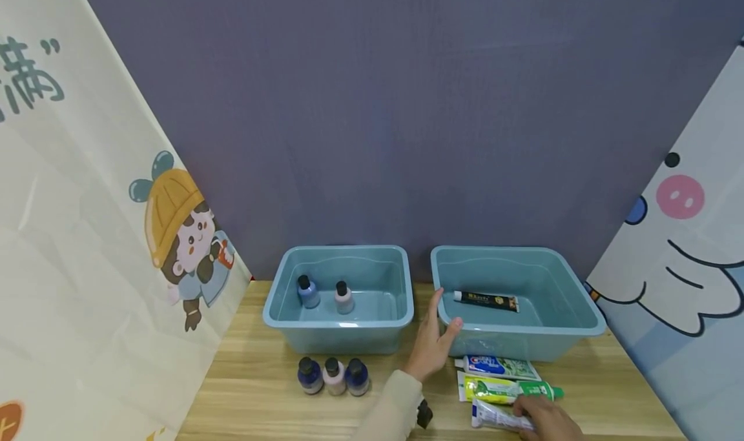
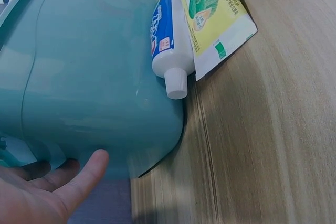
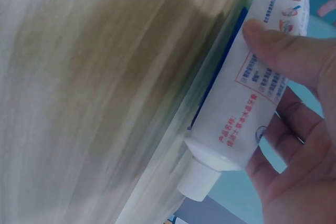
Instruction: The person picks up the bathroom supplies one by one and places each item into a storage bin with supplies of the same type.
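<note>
My left hand [image 1: 433,344] rests with straight fingers against the front left corner of the right teal bin [image 1: 523,345], thumb on its rim. The left wrist view shows the left hand [image 2: 52,192] beside the right teal bin's wall [image 2: 94,77]. A black toothpaste tube [image 1: 485,301] lies inside this bin. In front of it lie a blue-and-white tube [image 1: 500,365] [image 2: 165,30] and a green-and-yellow tube [image 1: 506,389] [image 2: 210,19]. My right hand [image 1: 546,418] [image 3: 299,103] grips a white tube [image 1: 496,415] [image 3: 247,103], thumb on top, low over the table.
A second teal bin [image 1: 337,341] to the left holds two small bottles [image 1: 308,291]. Three more small bottles [image 1: 333,375] stand in a row before it on the wooden table [image 1: 261,389]. Printed banners flank the table, and a purple wall closes the back.
</note>
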The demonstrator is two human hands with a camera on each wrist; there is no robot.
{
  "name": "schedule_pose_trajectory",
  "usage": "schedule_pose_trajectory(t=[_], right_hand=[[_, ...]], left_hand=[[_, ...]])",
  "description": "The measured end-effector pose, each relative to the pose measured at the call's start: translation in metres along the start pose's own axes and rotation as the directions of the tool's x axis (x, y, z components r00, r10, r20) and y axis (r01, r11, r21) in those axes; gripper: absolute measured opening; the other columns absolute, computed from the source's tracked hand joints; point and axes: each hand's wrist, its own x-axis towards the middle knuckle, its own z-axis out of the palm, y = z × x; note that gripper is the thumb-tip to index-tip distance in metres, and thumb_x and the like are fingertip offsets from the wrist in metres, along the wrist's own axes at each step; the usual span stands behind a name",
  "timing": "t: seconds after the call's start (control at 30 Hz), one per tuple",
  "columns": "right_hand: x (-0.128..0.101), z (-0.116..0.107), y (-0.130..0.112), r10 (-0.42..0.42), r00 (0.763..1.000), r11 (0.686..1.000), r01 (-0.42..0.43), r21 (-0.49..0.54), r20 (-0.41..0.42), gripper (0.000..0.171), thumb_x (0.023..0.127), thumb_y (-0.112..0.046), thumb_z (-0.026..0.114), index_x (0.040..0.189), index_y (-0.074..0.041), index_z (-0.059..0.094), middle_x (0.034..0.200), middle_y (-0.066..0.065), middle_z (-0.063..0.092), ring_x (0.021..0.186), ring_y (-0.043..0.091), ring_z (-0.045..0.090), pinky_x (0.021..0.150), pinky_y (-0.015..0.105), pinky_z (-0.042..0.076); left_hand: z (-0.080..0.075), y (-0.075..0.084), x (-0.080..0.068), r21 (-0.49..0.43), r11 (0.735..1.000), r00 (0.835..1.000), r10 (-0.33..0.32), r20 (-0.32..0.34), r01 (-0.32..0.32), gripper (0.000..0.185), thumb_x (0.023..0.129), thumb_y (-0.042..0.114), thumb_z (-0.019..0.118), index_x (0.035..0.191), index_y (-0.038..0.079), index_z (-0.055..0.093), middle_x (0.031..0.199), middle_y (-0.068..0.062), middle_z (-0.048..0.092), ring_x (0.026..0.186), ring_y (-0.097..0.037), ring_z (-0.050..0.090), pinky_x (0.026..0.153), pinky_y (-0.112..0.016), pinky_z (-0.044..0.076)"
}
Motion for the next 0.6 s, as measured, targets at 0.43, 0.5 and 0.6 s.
schedule_pose_trajectory(t=[0.43, 0.5, 0.6], right_hand=[[-0.006, -0.007, 0.002, -0.022, 0.993, 0.998, 0.015, -0.055, -0.120, 0.032, 0.078, -0.023, 0.088, 0.097, -0.033, 0.064, 0.099, -0.014, 0.064, 0.087, 0.005, 0.056, 0.078, 0.034, 0.054], [-0.008, -0.009, 0.000, -0.041, 0.987, 0.997, 0.029, -0.077, -0.158, 0.033, 0.077, -0.022, 0.088, 0.097, -0.034, 0.064, 0.099, -0.015, 0.064, 0.089, 0.005, 0.058, 0.080, 0.035, 0.055], [-0.010, -0.012, -0.002, -0.077, 0.979, 0.994, 0.060, -0.091, -0.188, 0.033, 0.078, -0.021, 0.087, 0.102, -0.031, 0.067, 0.103, -0.013, 0.066, 0.096, 0.010, 0.061, 0.088, 0.041, 0.056]], left_hand=[[-0.001, 0.002, -0.002, -0.010, 1.000, 1.000, -0.024, 0.008, 0.024, 0.068, 0.106, 0.051, 0.047, 0.159, 0.052, 0.004, 0.171, 0.002, 0.020, 0.152, -0.037, 0.033, 0.114, -0.066, 0.035], [-0.001, 0.002, -0.002, -0.015, 0.999, 1.000, -0.028, 0.009, 0.028, 0.069, 0.106, 0.051, 0.048, 0.159, 0.052, 0.004, 0.171, 0.002, 0.020, 0.152, -0.038, 0.032, 0.114, -0.067, 0.034], [-0.002, 0.003, -0.002, -0.018, 0.999, 1.000, -0.029, 0.007, 0.029, 0.069, 0.106, 0.052, 0.048, 0.159, 0.052, 0.004, 0.171, 0.003, 0.020, 0.152, -0.038, 0.032, 0.114, -0.067, 0.034]])
